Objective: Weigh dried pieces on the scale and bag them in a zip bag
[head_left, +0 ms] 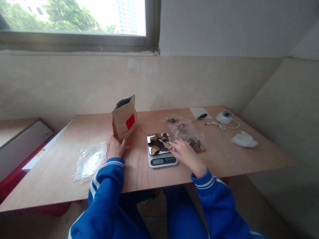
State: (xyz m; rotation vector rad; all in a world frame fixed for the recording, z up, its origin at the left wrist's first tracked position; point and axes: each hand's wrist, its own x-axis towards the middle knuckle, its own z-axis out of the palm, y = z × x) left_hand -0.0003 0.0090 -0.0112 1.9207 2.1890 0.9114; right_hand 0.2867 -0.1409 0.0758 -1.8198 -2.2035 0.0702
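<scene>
A small digital kitchen scale point(163, 161) stands near the table's front middle, its display lit but too blurred to read surely. Several dried, curled brown-black pieces point(156, 143) lie on its plate. The fingers of my right hand point(184, 152) are pinched at the plate's right edge, on one dark dried piece. Left of the scale a brown paper pouch point(124, 117) with a red label stands upright, its top open. My left hand point(116, 147) rests on the table against the pouch's lower left corner, thumb apart from the fingers; its fingertips are partly hidden.
Clear plastic bags point(91, 161) lie left of my left hand. Right of the scale, several zip bags point(197, 142) hold dried pieces. Farther right are a green-handled tool point(202, 116) on white paper, a white camera point(224, 117) with its cable, and a crumpled tissue point(244, 140).
</scene>
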